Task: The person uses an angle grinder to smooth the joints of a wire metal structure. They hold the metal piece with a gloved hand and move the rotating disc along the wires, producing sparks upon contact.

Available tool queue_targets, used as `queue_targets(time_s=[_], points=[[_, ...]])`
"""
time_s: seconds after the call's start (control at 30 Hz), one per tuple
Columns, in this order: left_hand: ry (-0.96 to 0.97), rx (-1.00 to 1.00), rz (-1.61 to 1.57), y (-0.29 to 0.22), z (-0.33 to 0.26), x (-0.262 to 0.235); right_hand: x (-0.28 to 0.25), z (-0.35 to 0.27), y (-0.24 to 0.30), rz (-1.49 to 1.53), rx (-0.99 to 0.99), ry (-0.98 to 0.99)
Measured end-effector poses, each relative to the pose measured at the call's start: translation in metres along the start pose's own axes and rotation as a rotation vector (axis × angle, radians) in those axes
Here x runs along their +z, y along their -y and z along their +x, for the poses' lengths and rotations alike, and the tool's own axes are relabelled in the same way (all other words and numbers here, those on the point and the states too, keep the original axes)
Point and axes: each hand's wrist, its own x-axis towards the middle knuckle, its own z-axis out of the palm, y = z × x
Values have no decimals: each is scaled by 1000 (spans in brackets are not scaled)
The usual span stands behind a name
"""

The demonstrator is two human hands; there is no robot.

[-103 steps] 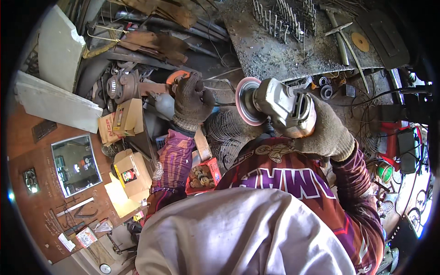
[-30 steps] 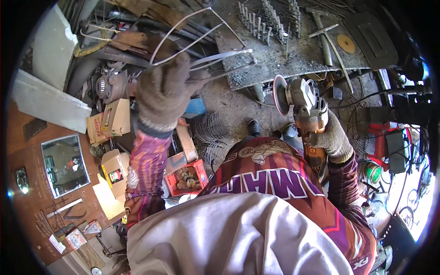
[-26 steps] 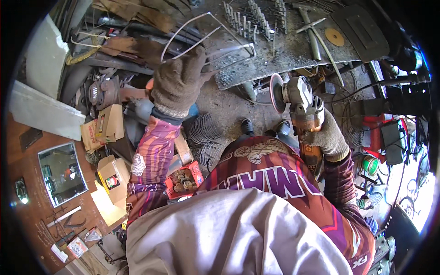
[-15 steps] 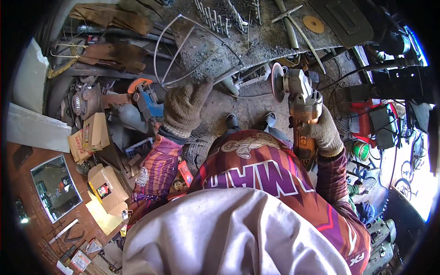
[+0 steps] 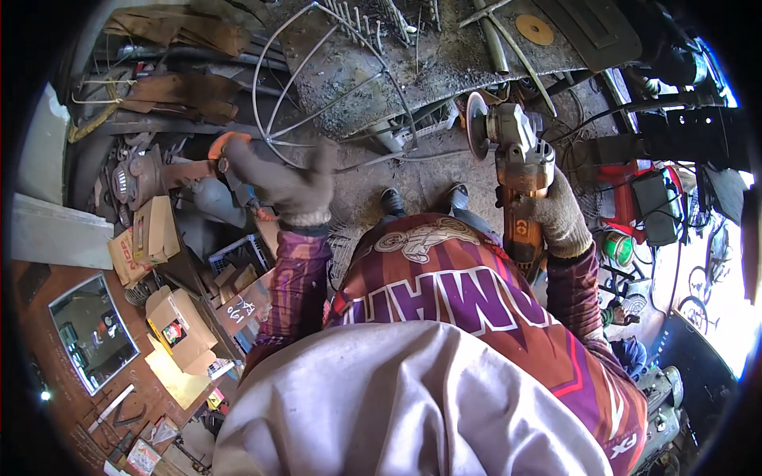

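Observation:
My right hand, in a knitted work glove, grips the orange body of an angle grinder. The grinder points away from me, its disc upright on the left side of the head. My left hand, gloved too and smeared by motion, is open, thumb and fingers apart, with nothing seen in it. Just beyond it a round metal-rod frame with spokes leans over the near left edge of the dusty workbench. Whether the left fingers touch the frame I cannot tell.
On the bench lie upright metal pegs, crossed rods and a tan disc. Cardboard boxes and a blue-and-orange tool stand at left. A cable runs right of the grinder. Another person's hand shows at lower right.
My left hand has come away from the rod frame, moved left and opened. The frame has tilted and sits a little lower and more to the left in view. The grinder stays in my right hand.

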Motion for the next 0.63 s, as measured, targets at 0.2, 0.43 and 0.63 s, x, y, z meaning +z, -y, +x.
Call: queue_targets(time_s=[0.2,0.43,0.63], points=[[-122,-1104,-728,38,4,14,1,-1,4,-18,30,-2],[100,-1038,-680,62,41,24,2,3,1,-34,33,22],[29,-1325,-858,50,61,2,1,1,-3,-87,12,-9]])
